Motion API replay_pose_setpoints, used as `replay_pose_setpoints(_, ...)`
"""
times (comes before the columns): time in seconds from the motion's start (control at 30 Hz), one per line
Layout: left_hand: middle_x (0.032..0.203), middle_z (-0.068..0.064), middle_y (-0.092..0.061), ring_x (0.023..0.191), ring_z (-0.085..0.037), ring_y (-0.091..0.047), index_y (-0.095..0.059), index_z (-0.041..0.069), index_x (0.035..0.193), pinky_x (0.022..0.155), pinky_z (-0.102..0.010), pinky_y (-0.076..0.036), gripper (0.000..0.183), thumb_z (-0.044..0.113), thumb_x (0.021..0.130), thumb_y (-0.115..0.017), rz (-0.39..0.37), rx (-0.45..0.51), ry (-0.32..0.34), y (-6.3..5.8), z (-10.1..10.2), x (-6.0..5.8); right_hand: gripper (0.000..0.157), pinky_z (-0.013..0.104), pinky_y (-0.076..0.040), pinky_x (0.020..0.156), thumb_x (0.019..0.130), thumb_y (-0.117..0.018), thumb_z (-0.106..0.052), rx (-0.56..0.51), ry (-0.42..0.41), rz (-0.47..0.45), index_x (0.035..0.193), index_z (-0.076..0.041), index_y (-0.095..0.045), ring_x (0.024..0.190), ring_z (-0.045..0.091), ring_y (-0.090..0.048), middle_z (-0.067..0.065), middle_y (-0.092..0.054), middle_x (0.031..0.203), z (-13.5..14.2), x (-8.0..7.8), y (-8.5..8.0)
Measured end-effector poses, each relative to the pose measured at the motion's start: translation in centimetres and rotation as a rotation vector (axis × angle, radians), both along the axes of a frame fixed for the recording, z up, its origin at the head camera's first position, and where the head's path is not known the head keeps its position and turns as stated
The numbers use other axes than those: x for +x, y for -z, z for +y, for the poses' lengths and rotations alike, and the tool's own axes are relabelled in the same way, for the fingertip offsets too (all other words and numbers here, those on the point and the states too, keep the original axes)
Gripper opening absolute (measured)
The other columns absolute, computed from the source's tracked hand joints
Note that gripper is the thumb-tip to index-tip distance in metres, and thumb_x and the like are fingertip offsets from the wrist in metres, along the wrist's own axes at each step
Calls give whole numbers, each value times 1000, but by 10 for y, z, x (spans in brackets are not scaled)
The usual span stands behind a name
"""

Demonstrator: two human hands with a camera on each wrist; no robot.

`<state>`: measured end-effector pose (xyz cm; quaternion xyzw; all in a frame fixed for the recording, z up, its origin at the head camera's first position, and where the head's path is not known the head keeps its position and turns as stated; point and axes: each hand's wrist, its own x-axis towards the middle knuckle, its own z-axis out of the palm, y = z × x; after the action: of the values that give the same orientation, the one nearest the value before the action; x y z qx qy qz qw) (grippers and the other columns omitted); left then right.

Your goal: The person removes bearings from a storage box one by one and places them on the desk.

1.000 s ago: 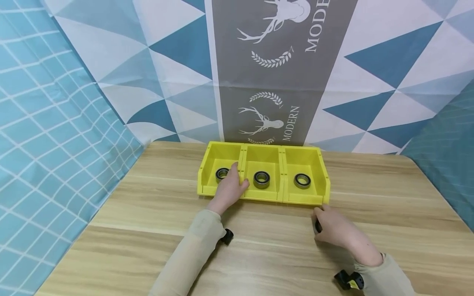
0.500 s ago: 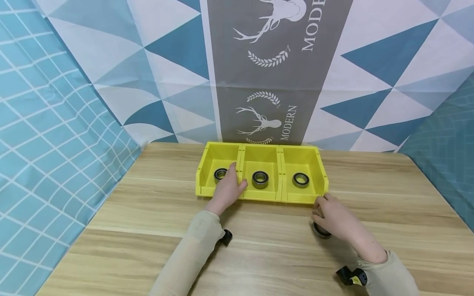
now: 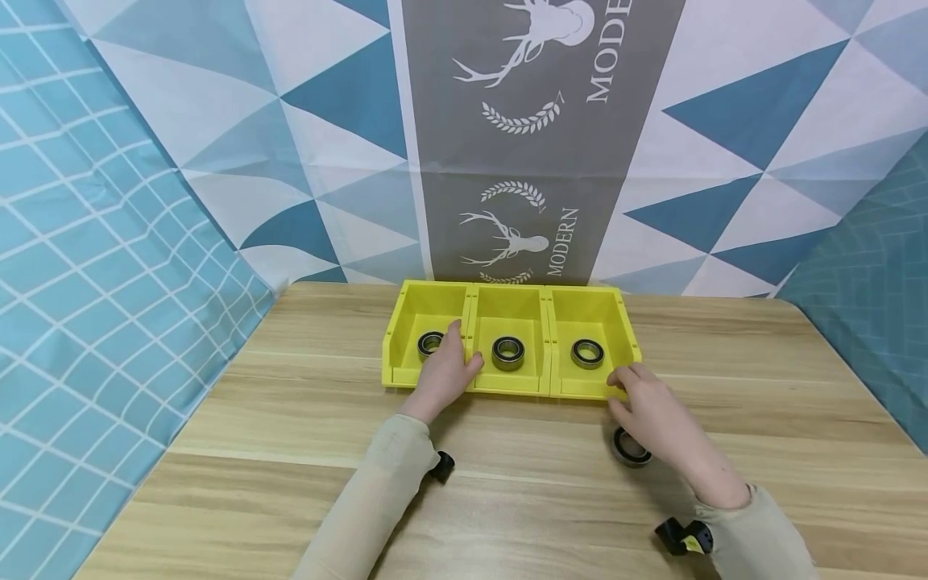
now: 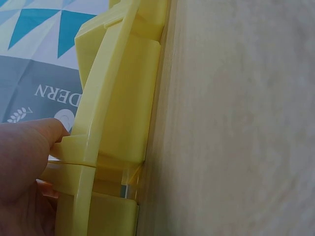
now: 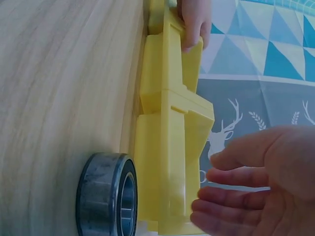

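The patterned backdrop [image 3: 536,153] rises beyond the fingers of both hands, and the wood-grain tabletop [image 3: 536,499] spreads below them. Within reach of both hands is a row of three joined yellow bins [image 3: 515,384], its front edge at the fingers. The left hand [image 3: 444,372] pinches the divider between the left and middle bins, thumb on the middle bin's side and the other fingers on the left bin's side. The right hand [image 3: 656,415] holds nothing; its fingers are loosely bent, the thumb apart from them, at the right bin's front corner, though contact there is unclear. The loose bearing [image 5: 98,196] lies flat on the tabletop below the right thumb, on the wearer's side of the fingertips and apart from them. The right bearing [image 3: 587,366] lies in its bin, beyond and left of those fingertips. The middle bearing [image 3: 507,366] sits just right of the left thumb, and the left bearing [image 3: 426,355] just left of the left forefinger, which partly hides it.
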<state>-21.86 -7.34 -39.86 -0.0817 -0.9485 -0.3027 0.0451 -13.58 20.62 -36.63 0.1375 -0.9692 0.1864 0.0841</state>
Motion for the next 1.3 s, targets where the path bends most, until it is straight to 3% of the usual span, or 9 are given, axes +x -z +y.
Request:
replay_pose_setpoints(0.3, 131, -22, -46, 71, -24, -57, -22, -2, 139, 68, -41, -49, 67, 28, 88, -52, 6, -2, 4, -1, -1, 0, 22, 30, -42, 55, 85, -54, -7, -57, 10, 53, 103, 5, -57, 65, 19, -49, 19, -56, 96, -1, -11, 1)
replay_pose_setpoints(0.43, 131, -22, -46, 70, -24, -56, -22, -3, 139, 68, -41, -49, 67, 27, 88, -53, 5, -2, 6, 0, -1, 0, 29, 36, -47, 59, 86, -52, -7, -49, 7, 49, 111, 8, -54, 75, 27, -55, 25, -55, 104, -1, -14, 3)
replay_pose_setpoints(0.57, 133, -22, -45, 67, -23, -55, -21, -2, 140, 67, -40, -49, 67, 28, 88, -52, -6, -3, 7, -1, 0, -1, 36, 46, -48, 73, 87, -50, -6, -34, 3, 46, 119, 11, -49, 96, 39, -55, 29, -52, 113, -1, -19, 5)
replay_pose_setpoints(1.07, 132, -22, -45, 61, -20, -53, -21, -2, 140, 61, -37, -48, 68, 28, 88, -52, -11, -9, 1, -1, -1, -1, 42, 53, -42, 87, 92, -44, -8, 35, -7, -61, 130, 10, -40, 112, 45, -46, 32, -46, 123, -14, -34, 6)
replay_pose_setpoints(1.3, 133, -22, -44, 57, -20, -51, -21, -2, 140, 57, -35, -46, 68, 28, 88, -52, -18, -5, 4, -1, -1, -1, 43, 53, -38, 93, 95, -35, -9, 71, -23, -107, 130, 16, -35, 116, 46, -41, 36, -42, 125, -18, -42, 7)
